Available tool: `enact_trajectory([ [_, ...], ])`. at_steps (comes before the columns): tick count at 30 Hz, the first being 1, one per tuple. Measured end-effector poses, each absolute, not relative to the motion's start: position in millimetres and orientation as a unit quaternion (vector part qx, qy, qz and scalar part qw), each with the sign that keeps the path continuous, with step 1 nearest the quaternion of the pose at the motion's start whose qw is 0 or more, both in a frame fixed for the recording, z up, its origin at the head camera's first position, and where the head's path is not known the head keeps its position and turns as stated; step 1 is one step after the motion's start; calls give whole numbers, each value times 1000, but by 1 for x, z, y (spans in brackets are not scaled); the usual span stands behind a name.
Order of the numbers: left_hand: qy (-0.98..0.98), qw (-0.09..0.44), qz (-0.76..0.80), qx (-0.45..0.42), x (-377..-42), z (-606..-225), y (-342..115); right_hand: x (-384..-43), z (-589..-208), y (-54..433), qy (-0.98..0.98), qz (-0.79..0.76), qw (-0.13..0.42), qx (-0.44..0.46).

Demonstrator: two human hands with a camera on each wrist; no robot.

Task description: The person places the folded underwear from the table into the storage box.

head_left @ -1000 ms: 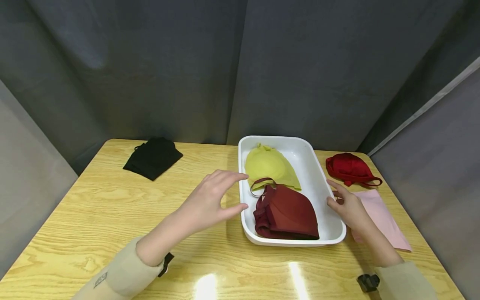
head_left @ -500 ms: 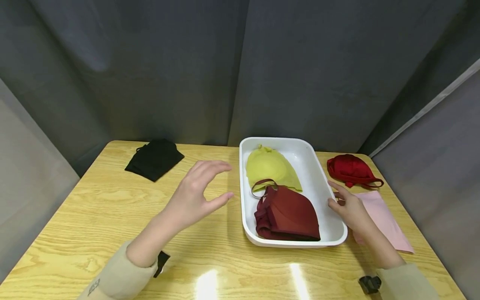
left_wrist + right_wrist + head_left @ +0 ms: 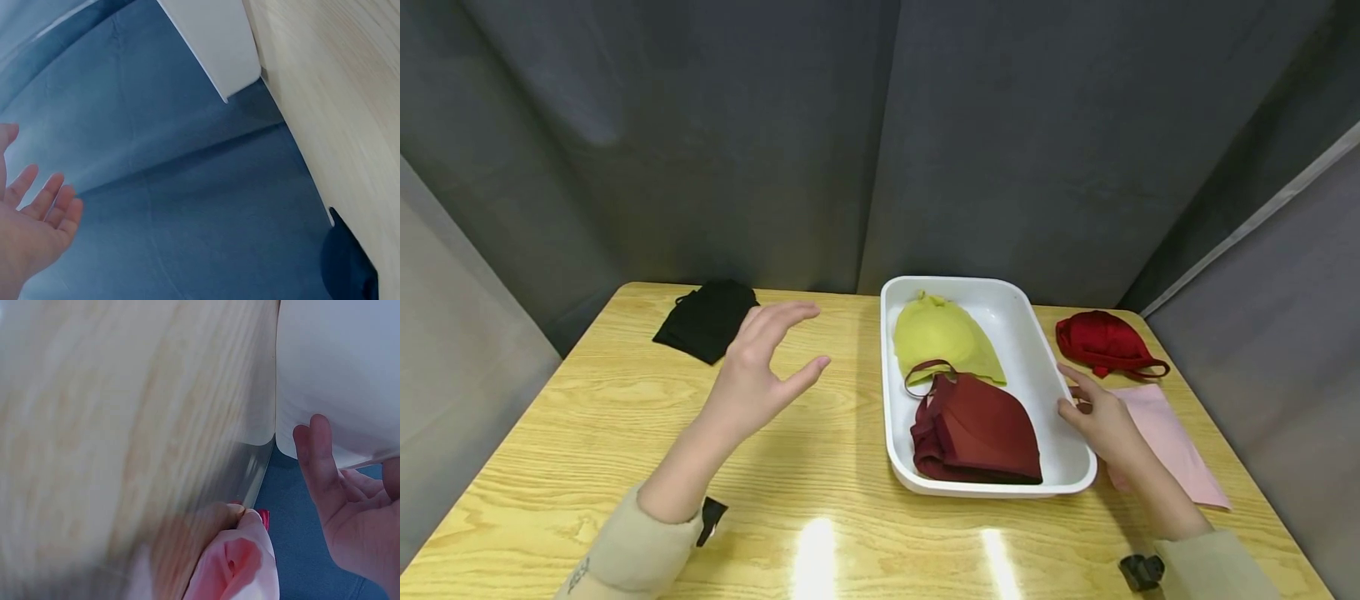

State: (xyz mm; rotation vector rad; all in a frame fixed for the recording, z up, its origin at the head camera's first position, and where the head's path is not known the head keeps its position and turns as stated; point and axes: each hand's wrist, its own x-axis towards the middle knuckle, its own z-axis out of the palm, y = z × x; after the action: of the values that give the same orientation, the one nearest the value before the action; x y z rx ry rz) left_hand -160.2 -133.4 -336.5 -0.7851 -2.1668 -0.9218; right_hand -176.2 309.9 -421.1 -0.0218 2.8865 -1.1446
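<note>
My left hand is raised over the table left of the white plastic tray, thumb and fingers spread apart with nothing between them. In the left wrist view the left hand shows its palm and loosely bent fingers. My right hand holds the tray's right rim; in the right wrist view two fingers of the right hand lie against the outer wall. Inside the tray, a folded yellow bra lies at the back and a folded dark red bra in front, its strap overlapping the yellow one.
A folded black garment lies at the table's back left. Right of the tray are a bright red bra and a pink cloth, partly behind my right hand. Grey curtains stand close behind the wooden table.
My left hand has moved off the tray's left rim, leftward and slightly back toward the black garment. The right hand stays at the tray's right rim, and the tray's contents are unchanged.
</note>
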Motion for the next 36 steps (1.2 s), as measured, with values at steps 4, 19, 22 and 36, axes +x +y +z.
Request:
enact_trajectory([
  [4,-818,338,-368,-284,-166,-340,-141,-176,-421,310,929,-369,17,-9],
  [19,-826,375,-369,-204,-190,-354,-170,-177,-423,311,933,-361,14,-12],
  [22,-830,374,-368,-186,-195,-357,-176,-177,-423,311,934,-357,10,-15],
  [36,-874,309,-356,-117,-214,-369,-209,-177,-425,312,936,-351,-6,-26],
])
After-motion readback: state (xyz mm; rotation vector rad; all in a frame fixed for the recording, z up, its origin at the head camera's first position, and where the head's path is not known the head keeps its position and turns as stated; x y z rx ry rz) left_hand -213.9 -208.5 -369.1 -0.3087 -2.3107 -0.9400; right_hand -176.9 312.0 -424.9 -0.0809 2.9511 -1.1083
